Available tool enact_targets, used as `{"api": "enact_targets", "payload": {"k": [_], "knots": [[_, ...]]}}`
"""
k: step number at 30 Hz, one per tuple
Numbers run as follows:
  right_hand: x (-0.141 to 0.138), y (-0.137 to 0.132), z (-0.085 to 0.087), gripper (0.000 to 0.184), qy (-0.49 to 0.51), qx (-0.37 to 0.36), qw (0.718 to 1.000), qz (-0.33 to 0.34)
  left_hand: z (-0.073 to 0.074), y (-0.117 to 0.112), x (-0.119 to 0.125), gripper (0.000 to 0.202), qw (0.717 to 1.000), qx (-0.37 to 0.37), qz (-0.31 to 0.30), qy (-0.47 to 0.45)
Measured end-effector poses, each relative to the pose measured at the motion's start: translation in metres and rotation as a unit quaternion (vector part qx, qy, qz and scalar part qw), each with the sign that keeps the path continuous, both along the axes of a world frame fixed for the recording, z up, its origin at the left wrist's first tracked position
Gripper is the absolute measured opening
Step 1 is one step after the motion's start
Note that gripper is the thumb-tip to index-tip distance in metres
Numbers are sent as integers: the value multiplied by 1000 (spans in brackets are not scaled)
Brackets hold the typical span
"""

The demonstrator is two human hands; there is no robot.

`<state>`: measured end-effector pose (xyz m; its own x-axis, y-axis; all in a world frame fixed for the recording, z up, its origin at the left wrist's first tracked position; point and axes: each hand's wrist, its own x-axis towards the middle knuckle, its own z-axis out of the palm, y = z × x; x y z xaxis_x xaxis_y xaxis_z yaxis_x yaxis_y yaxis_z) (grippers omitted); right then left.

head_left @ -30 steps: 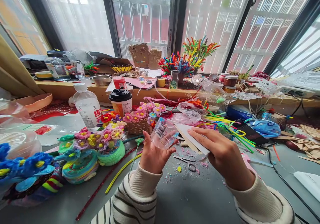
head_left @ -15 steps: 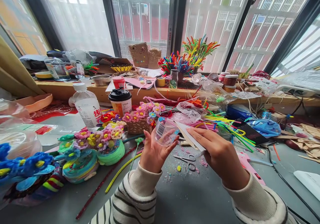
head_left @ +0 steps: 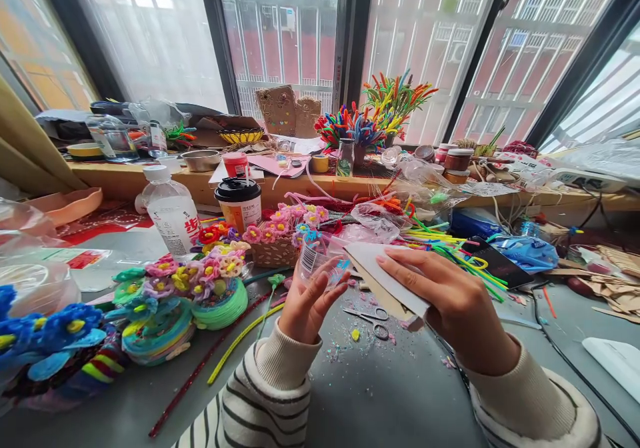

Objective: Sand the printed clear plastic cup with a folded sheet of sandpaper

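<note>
My left hand (head_left: 307, 305) holds a clear plastic cup (head_left: 320, 271) by its side. The cup is tilted, with a barcode and blue marks on it. My right hand (head_left: 450, 295) grips a folded piece of white card (head_left: 380, 268), its brown inner side showing underneath. The card's left end is close to the cup's rim; I cannot tell whether they touch. Below, on the grey table, lie small scissors (head_left: 370, 318) and a yellow bit (head_left: 355, 335) among glitter and pink scraps. Fingers of the right hand partly hide the card.
Pipe-cleaner flower pots (head_left: 220, 298) crowd the left, near a water bottle (head_left: 173, 215) and a lidded paper cup (head_left: 239, 201). Loose pipe cleaners (head_left: 450, 248) lie behind my hands. A black cable (head_left: 560, 355) and a white device (head_left: 613, 361) are at the right.
My right hand has moved slightly right and down, and the card has turned to show more of its faces. My left fingers have curled in around the cup. A pink object by the right wrist is now hidden.
</note>
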<state>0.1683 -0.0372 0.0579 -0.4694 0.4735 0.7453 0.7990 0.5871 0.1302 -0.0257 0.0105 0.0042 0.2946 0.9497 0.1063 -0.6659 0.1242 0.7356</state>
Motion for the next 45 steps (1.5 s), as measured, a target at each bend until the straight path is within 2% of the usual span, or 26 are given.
{"api": "enact_targets", "payload": {"k": [6, 10, 15, 18, 20, 25, 31, 38, 45], "knots": [[-4, 5, -7, 34, -12, 34, 999, -36, -1, -1, 0, 75, 999, 4, 2, -38], [-1, 10, -12, 34, -21, 35, 999, -17, 0, -2, 1, 69, 999, 1, 12, -49], [8, 15, -15, 37, 9, 49, 996, -76, -2, -3, 1, 74, 998, 22, -15, -49], [8, 13, -13, 41, 34, 50, 998, -34, -2, -3, -1, 80, 999, 17, -32, -41], [6, 12, -13, 39, 17, 38, 999, -8, -1, -4, -1, 77, 998, 18, -44, -42], [13, 21, -21, 41, 20, 39, 996, -80, 3, -8, -3, 67, 995, 40, -75, -53], [13, 17, -16, 43, 53, 23, 998, -25, 1, -10, -1, 71, 995, 37, -90, -24], [7, 14, -13, 47, 62, 15, 998, -6, 1, -9, 1, 58, 995, 51, -86, -9], [10, 15, -10, 42, 60, 24, 998, 2, -14, 2, 0, 46, 986, 72, -138, -52]]}}
